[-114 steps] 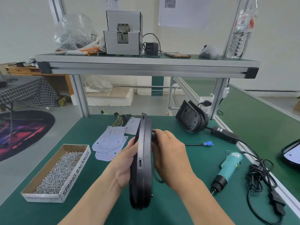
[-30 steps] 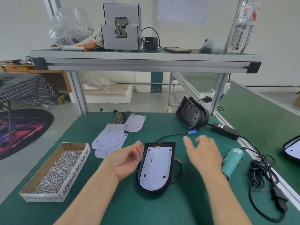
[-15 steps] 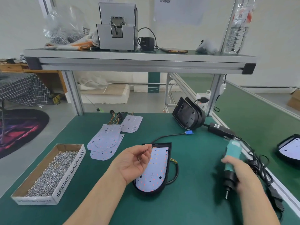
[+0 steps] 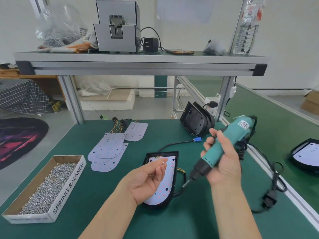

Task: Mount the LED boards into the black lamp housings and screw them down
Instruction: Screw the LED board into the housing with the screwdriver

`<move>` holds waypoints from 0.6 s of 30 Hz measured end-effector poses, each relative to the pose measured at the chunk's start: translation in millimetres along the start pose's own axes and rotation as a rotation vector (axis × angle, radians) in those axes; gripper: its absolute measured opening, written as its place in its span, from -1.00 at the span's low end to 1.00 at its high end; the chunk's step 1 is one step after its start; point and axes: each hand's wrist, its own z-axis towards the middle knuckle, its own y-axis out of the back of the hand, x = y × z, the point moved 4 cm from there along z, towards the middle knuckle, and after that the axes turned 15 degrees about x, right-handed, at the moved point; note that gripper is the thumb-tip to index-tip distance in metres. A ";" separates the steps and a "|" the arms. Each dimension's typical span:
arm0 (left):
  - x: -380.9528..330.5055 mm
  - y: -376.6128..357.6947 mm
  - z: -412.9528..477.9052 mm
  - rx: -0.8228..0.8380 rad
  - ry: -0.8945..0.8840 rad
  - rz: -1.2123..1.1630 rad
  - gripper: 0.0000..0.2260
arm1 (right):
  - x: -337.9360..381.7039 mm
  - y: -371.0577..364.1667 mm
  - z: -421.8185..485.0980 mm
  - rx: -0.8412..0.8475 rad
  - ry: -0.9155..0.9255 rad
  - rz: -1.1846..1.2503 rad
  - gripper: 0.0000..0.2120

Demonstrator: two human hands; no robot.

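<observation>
We are seeing a black lamp housing (image 4: 176,163) lying flat on the worktop (image 4: 189,221), with a white LED board (image 4: 170,183) sitting inside it. Left of this housing, spare LED boards (image 4: 107,152) are lying overlapped. Behind it, further housings (image 4: 195,121) are standing on edge. Right of it, a teal screwdriver (image 4: 222,149) is tilting bit-down.

Left hand (image 4: 146,180) lies palm up, fingers (image 4: 160,167) loosely curled; right hand (image 4: 224,163) grips the electric screwdriver (image 4: 213,156).
</observation>
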 end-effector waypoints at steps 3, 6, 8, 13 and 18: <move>2.3 2.3 -0.8 -0.003 -0.007 -0.012 -0.81 | -5.9 -20.6 7.1 -0.046 0.096 0.012 -0.73; 4.5 2.2 -4.3 0.014 -0.007 -0.004 -0.85 | -8.9 -27.7 12.1 -0.112 0.206 -0.015 -0.83; 5.0 2.5 -5.6 0.019 -0.029 0.002 -0.85 | -8.2 -31.0 11.9 -0.156 0.279 -0.059 -0.81; 7.5 5.4 -4.5 -0.005 -0.064 -0.022 -0.70 | -8.9 -37.0 6.8 -0.190 0.395 -0.179 -0.86; 9.7 7.6 -2.4 -0.029 -0.073 -0.027 -0.68 | -8.6 -35.1 7.1 -0.225 0.420 -0.202 -0.86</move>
